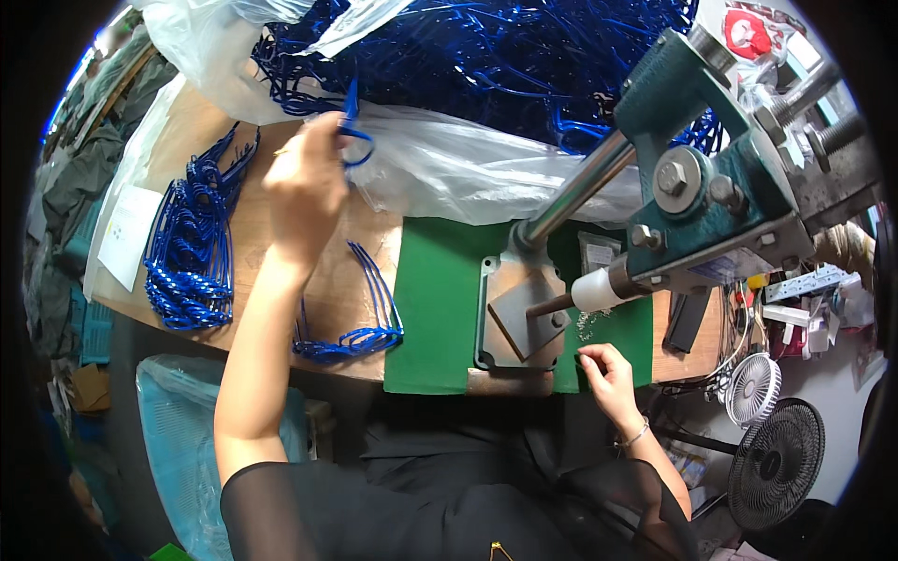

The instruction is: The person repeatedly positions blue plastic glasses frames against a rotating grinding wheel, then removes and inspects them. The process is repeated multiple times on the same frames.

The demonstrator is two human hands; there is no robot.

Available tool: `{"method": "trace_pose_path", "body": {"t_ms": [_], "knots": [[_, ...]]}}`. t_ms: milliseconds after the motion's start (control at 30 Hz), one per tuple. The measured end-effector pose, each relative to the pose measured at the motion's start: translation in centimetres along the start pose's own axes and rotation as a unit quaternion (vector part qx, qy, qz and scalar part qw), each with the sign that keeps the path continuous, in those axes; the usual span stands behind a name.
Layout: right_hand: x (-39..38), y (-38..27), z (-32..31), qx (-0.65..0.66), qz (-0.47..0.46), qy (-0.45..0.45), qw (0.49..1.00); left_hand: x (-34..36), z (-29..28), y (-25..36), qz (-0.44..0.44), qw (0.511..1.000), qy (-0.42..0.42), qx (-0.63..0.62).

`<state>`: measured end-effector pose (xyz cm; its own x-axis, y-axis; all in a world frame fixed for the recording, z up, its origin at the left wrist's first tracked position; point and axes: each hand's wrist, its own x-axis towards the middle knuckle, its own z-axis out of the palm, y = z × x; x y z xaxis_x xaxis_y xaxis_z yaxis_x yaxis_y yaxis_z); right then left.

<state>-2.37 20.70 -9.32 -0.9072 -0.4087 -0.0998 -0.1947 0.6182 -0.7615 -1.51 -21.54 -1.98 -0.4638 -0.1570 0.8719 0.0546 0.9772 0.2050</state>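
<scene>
My left hand [309,178], raised at the far left of the table and a little blurred, is closed on a glossy blue strap [357,140] that curls out past the fingers. Beyond it lies a large heap of similar blue straps [468,56] on clear plastic sheeting. My right hand [610,381] is low at the front edge of the green mat [430,309], its fingertips drawn together; whatever they may hold is too small to make out. Small silver metal bits [589,324] are scattered just beyond it. Between my hands stands a green hand press [692,201] over a square metal plate [527,316].
Two bundles of blue straps, a larger bundle [192,248] and a smaller bundle [351,341], lie on the wooden tabletop [257,285] at left. A paper sheet [129,234] is by the edge. A blue chair [182,430] and a black fan [776,463] flank me.
</scene>
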Motion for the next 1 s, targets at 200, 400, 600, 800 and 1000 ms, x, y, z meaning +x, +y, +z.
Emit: {"method": "trace_pose_path", "body": {"t_ms": [200,400,600,800,1000], "knots": [[-0.2,0.5,-0.6,-0.153,-0.149,0.054,0.975,-0.3,-7.3,8.0,-0.28,0.929,-0.08,-0.23],[-1.0,-0.1,0.6,-0.277,-0.2,0.034,0.939,-2.9,-7.7,10.1,-0.275,0.895,-0.265,-0.231],[0.0,-0.4,-2.6,-0.139,-0.133,0.079,0.978,-1.1,-10.9,7.4,-0.364,0.783,-0.431,-0.26],[0.6,2.2,0.9,-0.031,-0.024,0.131,0.991,-5.2,-8.8,11.3,-0.496,0.538,-0.191,-0.654],[1.5,2.0,1.4,-0.134,-0.097,0.125,0.978,-6.8,-5.9,16.7,-0.449,0.585,-0.105,-0.667]]}}
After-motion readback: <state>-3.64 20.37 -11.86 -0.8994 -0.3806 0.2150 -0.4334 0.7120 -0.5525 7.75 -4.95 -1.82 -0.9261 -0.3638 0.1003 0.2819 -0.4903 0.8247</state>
